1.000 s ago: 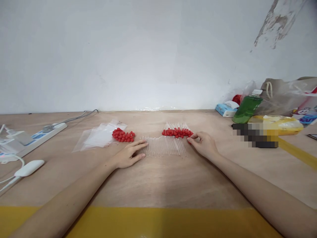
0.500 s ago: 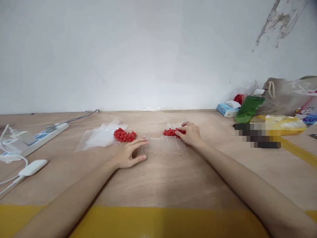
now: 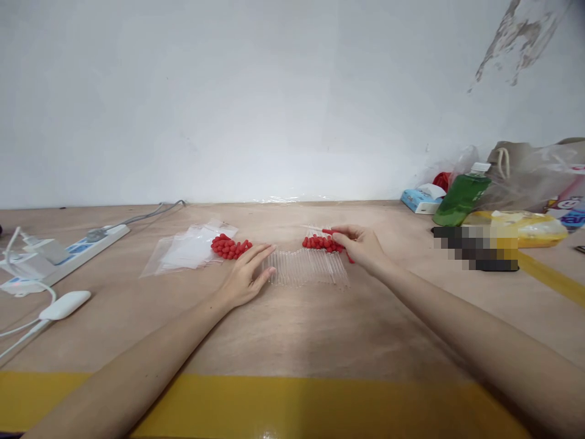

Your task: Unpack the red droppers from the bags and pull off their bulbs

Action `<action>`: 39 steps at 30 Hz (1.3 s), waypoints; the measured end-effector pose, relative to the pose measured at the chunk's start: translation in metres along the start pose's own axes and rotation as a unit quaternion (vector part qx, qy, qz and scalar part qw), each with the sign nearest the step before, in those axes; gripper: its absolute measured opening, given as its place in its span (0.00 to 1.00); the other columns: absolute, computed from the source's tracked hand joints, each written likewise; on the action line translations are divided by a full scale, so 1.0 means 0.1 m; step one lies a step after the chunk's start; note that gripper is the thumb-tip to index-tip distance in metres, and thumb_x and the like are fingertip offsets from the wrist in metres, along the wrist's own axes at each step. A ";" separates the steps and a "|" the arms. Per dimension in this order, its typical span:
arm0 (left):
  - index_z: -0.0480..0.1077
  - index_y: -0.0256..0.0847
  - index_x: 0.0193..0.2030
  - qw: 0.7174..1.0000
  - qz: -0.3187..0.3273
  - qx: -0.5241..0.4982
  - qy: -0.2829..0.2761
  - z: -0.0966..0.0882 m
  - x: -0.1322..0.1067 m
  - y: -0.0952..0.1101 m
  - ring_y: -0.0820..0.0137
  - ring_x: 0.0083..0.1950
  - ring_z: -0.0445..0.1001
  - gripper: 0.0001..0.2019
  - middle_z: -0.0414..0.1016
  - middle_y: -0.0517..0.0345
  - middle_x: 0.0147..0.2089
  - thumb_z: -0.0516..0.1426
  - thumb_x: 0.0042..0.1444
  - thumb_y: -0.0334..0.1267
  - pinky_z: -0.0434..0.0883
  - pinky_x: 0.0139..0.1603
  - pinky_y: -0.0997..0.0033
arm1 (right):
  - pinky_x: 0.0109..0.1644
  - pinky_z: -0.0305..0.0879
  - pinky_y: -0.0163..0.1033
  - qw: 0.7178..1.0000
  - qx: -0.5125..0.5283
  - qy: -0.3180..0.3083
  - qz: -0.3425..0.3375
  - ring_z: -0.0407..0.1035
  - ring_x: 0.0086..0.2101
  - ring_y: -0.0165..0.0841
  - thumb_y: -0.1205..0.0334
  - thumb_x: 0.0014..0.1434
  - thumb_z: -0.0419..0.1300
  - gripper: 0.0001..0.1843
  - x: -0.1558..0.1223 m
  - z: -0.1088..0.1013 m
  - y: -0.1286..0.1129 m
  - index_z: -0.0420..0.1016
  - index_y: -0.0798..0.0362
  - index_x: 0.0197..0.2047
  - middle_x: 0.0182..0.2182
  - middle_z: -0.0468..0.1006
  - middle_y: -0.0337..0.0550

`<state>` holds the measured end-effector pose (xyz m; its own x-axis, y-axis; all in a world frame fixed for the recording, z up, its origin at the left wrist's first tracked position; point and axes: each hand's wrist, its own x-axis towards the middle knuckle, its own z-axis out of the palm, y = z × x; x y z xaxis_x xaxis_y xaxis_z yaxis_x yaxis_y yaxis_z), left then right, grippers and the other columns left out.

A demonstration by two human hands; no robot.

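A row of thin clear tubes (image 3: 301, 268), perhaps glass, lies side by side on the wooden table in front of me. My left hand (image 3: 249, 275) rests at the row's left end, thumb and fingers apart, holding nothing. Just beyond its fingertips to the left is a heap of red rubber bulbs (image 3: 228, 247). More red bulbs (image 3: 317, 244) sit in a line behind the clear tubes, with further tubes behind them. My right hand (image 3: 362, 247) pinches a dropper (image 3: 328, 231) by its red bulb, its thin clear tube pointing left. The fingertips partly hide the bulb.
Clear plastic bags (image 3: 189, 247) lie behind the left heap. A power strip (image 3: 68, 259) with chargers and a white adapter (image 3: 66, 305) occupy the left side. At the right stand a tissue pack (image 3: 420, 200), a green bottle (image 3: 461, 198) and a yellow packet (image 3: 530, 228); yellow tape (image 3: 237, 402) crosses the front.
My right hand has lifted slightly from the red bulbs and now holds a dropper above them. My left thumb has moved up closer to its fingers, beside the tubes.
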<state>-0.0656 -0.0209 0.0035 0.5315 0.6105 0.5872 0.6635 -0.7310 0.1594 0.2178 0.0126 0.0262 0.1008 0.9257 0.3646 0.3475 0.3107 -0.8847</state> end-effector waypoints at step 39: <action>0.67 0.38 0.35 0.987 0.145 0.067 0.024 0.15 0.03 0.41 0.73 0.29 0.65 0.07 0.68 0.58 0.27 0.49 0.59 0.33 0.62 0.36 0.69 | 0.45 0.43 0.45 0.834 -0.315 -0.076 -0.447 0.59 0.32 0.31 0.62 0.57 0.53 0.10 -0.67 0.07 -0.05 0.75 0.47 0.30 0.22 0.72 0.35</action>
<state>-0.0293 -0.0446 -0.0003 0.6856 0.3633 0.6309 0.5520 -0.8244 -0.1251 0.2030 -0.0496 0.0041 -0.5628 0.4168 0.7138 0.6464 0.7602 0.0658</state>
